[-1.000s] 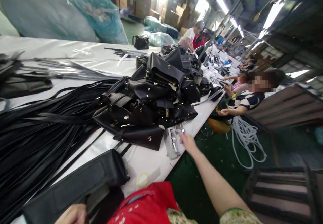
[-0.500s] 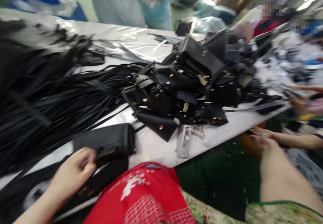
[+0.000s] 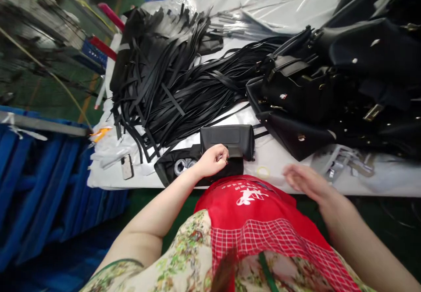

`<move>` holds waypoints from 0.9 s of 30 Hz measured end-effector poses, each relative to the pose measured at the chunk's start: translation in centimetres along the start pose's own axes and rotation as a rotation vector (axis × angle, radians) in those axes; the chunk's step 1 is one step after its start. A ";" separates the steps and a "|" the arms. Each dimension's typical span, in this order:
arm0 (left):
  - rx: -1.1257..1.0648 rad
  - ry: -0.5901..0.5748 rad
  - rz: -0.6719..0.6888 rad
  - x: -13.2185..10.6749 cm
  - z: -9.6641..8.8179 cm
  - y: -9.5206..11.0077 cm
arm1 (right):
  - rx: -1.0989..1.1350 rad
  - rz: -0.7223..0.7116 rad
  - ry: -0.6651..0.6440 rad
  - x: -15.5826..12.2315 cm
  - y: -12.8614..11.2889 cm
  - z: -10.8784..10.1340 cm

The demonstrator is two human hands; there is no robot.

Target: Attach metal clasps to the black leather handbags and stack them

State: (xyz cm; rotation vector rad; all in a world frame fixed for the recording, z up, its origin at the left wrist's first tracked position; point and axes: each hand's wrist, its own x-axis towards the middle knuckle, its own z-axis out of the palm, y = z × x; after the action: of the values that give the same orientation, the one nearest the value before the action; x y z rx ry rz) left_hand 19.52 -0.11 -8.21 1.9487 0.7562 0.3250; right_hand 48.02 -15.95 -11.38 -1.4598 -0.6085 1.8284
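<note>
My left hand [image 3: 213, 159] is curled, its fingers closed on the near edge of a black leather bag piece [image 3: 227, 139] lying on the white table [image 3: 283, 160]. A flat black piece [image 3: 171, 169] with round metal parts lies under and left of that hand. My right hand [image 3: 304, 181] hovers over the table's near edge, blurred by motion, fingers stretched out with nothing in them. It is just left of a clear packet of metal hardware [image 3: 345, 162]. A small ring [image 3: 263, 171] lies on the table between the two hands.
A big pile of black straps [image 3: 171, 77] covers the table's left part. Finished black handbags [image 3: 332, 77] are heaped at the right. A phone [image 3: 126, 165] lies at the left table corner. Blue crates [image 3: 39, 186] stand on the floor at left.
The view has swung left and down. My right hand came back from the hardware packet to the table edge near my body. My left hand stays on the black bag piece.
</note>
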 end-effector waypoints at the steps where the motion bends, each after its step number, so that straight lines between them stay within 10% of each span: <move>1: -0.017 -0.020 0.017 -0.2 -0.1 -0.2 | 0.069 0.054 -0.066 1.0 0.0 3.0; 5: -0.066 -0.036 0.057 -0.8 0.0 -1.1 | 0.388 0.275 -0.288 7.4 -0.2 13.4; 8: -0.050 0.001 0.057 -1.4 -0.3 -1.5 | 0.614 0.232 -0.197 10.3 -0.3 16.4; 18: 0.020 -0.152 0.138 -2.0 -3.4 -2.1 | 0.386 0.189 -0.074 10.4 -2.2 16.4; 27: 0.189 -0.175 0.097 -1.5 -4.3 -0.6 | 0.398 0.306 -0.226 11.6 -2.7 15.2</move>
State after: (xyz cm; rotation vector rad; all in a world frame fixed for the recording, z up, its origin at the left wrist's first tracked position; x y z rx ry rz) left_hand 15.92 2.19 -6.57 2.1640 0.5966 0.1419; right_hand 32.70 -4.27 -12.92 -1.1328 -0.1097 2.2182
